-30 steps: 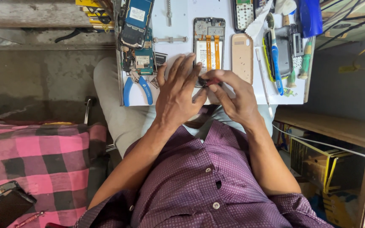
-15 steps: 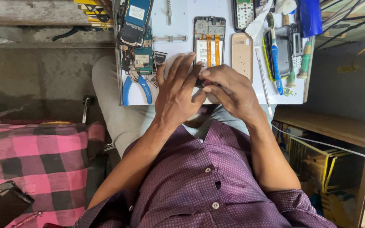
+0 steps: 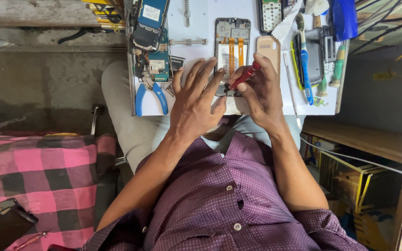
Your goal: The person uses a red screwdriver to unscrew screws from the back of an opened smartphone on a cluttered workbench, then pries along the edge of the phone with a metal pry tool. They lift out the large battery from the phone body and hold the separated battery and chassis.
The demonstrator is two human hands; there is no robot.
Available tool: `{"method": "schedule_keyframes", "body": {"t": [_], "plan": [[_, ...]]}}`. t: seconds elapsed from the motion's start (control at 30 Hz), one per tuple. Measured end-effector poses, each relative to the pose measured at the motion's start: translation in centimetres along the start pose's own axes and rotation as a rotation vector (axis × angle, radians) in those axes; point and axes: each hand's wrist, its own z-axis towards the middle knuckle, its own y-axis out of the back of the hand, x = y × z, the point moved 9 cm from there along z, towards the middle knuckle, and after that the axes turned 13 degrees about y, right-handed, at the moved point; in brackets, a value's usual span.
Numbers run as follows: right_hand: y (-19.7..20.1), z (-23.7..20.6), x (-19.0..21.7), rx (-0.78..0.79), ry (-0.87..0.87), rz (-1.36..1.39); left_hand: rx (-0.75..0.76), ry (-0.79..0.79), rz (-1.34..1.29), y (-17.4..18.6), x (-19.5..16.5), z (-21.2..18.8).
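An opened phone [image 3: 231, 44] with its back off, showing a battery and orange flex cables, lies on a small white work board [image 3: 201, 25] across my lap. My right hand [image 3: 259, 95] grips a red-handled screwdriver [image 3: 244, 75], its tip down at the phone's lower end. My left hand [image 3: 197, 100] rests beside it with fingers spread, fingertips touching the phone's lower left edge. The phone's bottom part is hidden behind both hands.
On the board lie blue-handled pliers [image 3: 150, 96], circuit boards [image 3: 150, 32], a beige phone cover [image 3: 268, 49], a toothbrush [image 3: 304, 60], a metal probe [image 3: 291, 90] and screws. A pink checked cloth [image 3: 38, 181] with a dark phone [image 3: 3, 227] lies left. A wooden shelf [image 3: 373, 153] stands right.
The red screwdriver handle now shows in my right hand, which has shifted slightly. My left fingers have spread a little. The view moved a bit.
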Motion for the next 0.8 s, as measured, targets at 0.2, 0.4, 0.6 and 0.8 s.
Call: {"method": "schedule_keyframes", "body": {"t": [0.2,0.4,0.6,0.8], "plan": [[-1.2,1.4,3.1,0.190,0.138,-0.396,-0.002,-0.005,0.009,-0.3,0.2,-0.1],[-2.8,1.6,5.5,0.324,0.302,-0.493,-0.015,-0.035,-0.028,-0.5,0.2,-0.1],[-1.6,1.1,4.1,0.067,0.312,-0.323,-0.001,-0.010,-0.021,-0.5,0.5,0.0],[-1.5,0.2,3.4,0.122,0.271,-0.310,-0.010,-0.010,-0.026,-0.1,0.2,0.1]]}}
